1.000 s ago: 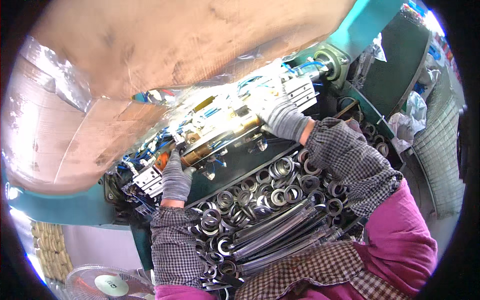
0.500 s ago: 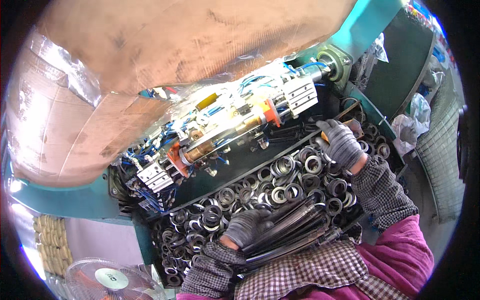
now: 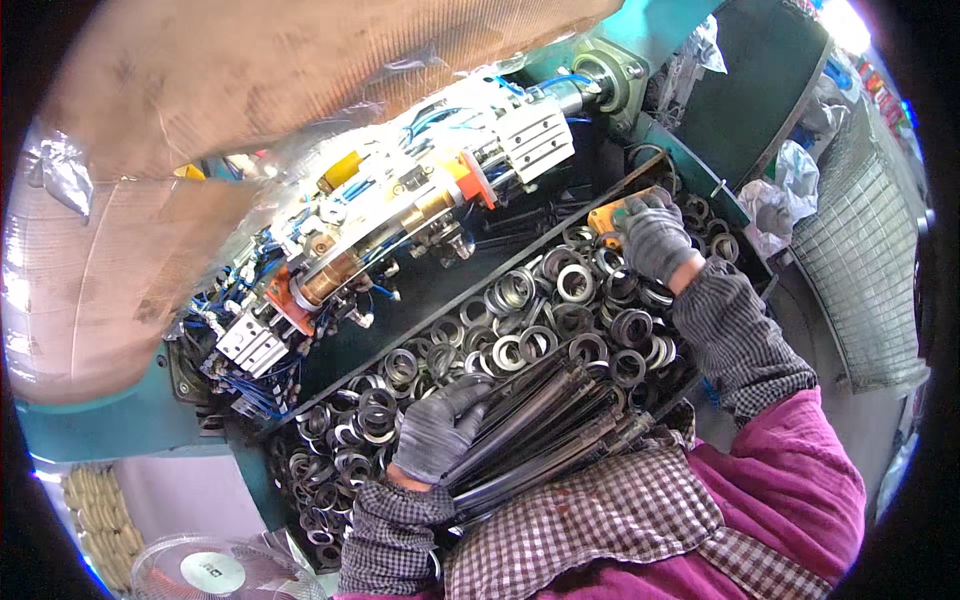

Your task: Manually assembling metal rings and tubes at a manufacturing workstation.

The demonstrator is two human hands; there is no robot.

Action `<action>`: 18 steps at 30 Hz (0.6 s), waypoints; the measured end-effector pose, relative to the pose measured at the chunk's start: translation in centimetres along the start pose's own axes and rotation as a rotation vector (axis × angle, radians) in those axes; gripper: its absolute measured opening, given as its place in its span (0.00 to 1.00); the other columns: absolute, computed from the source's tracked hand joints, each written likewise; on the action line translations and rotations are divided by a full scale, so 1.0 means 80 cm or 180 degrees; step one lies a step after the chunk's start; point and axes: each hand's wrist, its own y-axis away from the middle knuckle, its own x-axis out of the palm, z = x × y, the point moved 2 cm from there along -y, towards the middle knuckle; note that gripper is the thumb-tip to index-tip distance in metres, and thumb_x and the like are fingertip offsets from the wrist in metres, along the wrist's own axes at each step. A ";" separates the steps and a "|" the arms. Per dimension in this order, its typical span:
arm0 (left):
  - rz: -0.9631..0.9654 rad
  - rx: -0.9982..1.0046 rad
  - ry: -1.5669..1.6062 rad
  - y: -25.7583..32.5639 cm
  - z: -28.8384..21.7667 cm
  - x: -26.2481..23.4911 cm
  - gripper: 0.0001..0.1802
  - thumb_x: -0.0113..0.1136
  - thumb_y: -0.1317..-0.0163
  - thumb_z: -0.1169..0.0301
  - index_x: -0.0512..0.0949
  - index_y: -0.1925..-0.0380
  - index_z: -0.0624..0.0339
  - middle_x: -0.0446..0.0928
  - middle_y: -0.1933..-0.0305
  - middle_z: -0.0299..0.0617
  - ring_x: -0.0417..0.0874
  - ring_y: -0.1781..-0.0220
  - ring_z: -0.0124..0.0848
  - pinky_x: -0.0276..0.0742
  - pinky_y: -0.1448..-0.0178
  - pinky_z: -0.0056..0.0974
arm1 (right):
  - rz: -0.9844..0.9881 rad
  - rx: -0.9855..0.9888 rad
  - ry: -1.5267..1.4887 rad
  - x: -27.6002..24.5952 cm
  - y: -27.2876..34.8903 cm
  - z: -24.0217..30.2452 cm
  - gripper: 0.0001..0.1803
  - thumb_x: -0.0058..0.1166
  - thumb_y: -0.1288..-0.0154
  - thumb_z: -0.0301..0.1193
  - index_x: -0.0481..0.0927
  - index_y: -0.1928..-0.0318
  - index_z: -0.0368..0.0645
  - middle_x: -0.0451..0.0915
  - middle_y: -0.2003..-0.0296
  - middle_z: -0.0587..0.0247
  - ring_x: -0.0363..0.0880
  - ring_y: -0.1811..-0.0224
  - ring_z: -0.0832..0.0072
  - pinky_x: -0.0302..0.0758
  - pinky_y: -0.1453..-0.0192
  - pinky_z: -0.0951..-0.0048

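My right hand (image 3: 655, 242), in a grey glove, is closed on a yellow-orange object (image 3: 605, 220) above the far right of the ring-filled trough; the glove hides part of it, so its kind is unclear. Across my lap lies a bundle of long, thin black strips (image 3: 560, 425). Against the bundle's left side rests my gloved left hand (image 3: 438, 430), fingers stretched toward the rings and thumb apart. Loose metal rings (image 3: 520, 345), silver and dark, are heaped beyond the strips.
Beyond the trough's long edge (image 3: 430, 320) stands a machine fixture (image 3: 390, 230) with blue hoses and orange brackets. Cardboard (image 3: 300, 70) hangs over it. At the lower left is a fan (image 3: 215, 572); at the right are a wire mesh panel (image 3: 860, 240) and plastic bags (image 3: 785, 200).
The view has shifted, with the machine now further left. My right hand now shows the yellow-orange object more fully. My left hand has drawn back toward the left end of the strips.
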 end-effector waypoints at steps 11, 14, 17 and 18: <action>0.0329 0.0124 -0.1339 0.014 -0.001 0.038 0.39 0.65 0.44 0.52 0.68 0.37 0.62 0.72 0.39 0.57 0.74 0.39 0.52 0.69 0.34 0.49 | 0.0879 -0.1124 -0.2641 -0.042 0.101 0.130 0.28 0.56 0.39 0.50 0.76 0.47 0.43 0.80 0.59 0.48 0.80 0.56 0.51 0.77 0.52 0.56; 0.0454 0.0076 -0.0926 0.028 0.000 0.008 0.41 0.68 0.48 0.55 0.66 0.36 0.62 0.70 0.37 0.55 0.72 0.36 0.51 0.66 0.31 0.47 | 0.1733 -0.0830 -0.2112 -0.058 0.111 0.136 0.30 0.55 0.40 0.55 0.77 0.48 0.45 0.78 0.61 0.45 0.80 0.59 0.51 0.76 0.57 0.54; 0.0006 -0.0629 -0.1600 0.050 0.032 -0.059 0.49 0.75 0.56 0.58 0.63 0.34 0.61 0.68 0.35 0.55 0.69 0.33 0.50 0.63 0.28 0.46 | 0.1632 -0.0966 -0.2230 -0.071 0.114 0.130 0.30 0.54 0.40 0.55 0.79 0.51 0.42 0.78 0.64 0.48 0.80 0.61 0.51 0.76 0.59 0.55; -0.0034 -0.0998 -0.1750 0.050 0.056 -0.065 0.52 0.77 0.59 0.60 0.62 0.33 0.61 0.67 0.34 0.55 0.68 0.32 0.50 0.63 0.28 0.46 | 0.1664 -0.0942 -0.2228 -0.064 0.113 0.130 0.30 0.54 0.40 0.55 0.79 0.51 0.42 0.78 0.64 0.48 0.80 0.61 0.51 0.76 0.59 0.55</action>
